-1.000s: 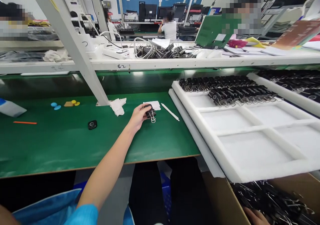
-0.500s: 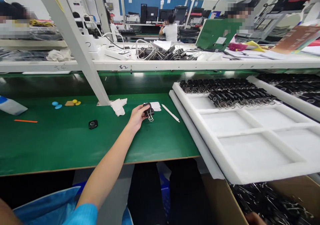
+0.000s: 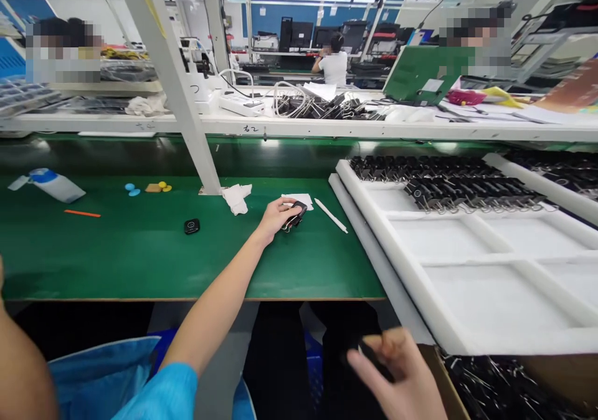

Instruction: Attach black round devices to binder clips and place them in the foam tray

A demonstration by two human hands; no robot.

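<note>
Worktop (image 3: 140,258), flat and green, spreads beneath the left grip (image 3: 275,218); a white foam compartment tray (image 3: 391,239) sits to its right. Nearer than that grip, the right hand (image 3: 405,379) is blurred; I cannot tell its hold. The left grip clamps a black rounded clip (image 3: 299,210); steady pressure off its wire loops (image 3: 286,227) should serve.

The left arm (image 3: 224,301) is outstretched, left hand (image 3: 276,219) pinching; the right hand (image 3: 404,373), low and blurred, curls.

Toward the green desk's (image 3: 140,264) back edge lie a bottle (image 3: 60,188), blue pieces (image 3: 134,192), yellow pieces (image 3: 166,189), a cloth (image 3: 237,199) and paper (image 3: 304,198); nearer the front edge, an orange strip (image 3: 82,213), black device (image 3: 192,226) and white pen (image 3: 331,215).
</note>
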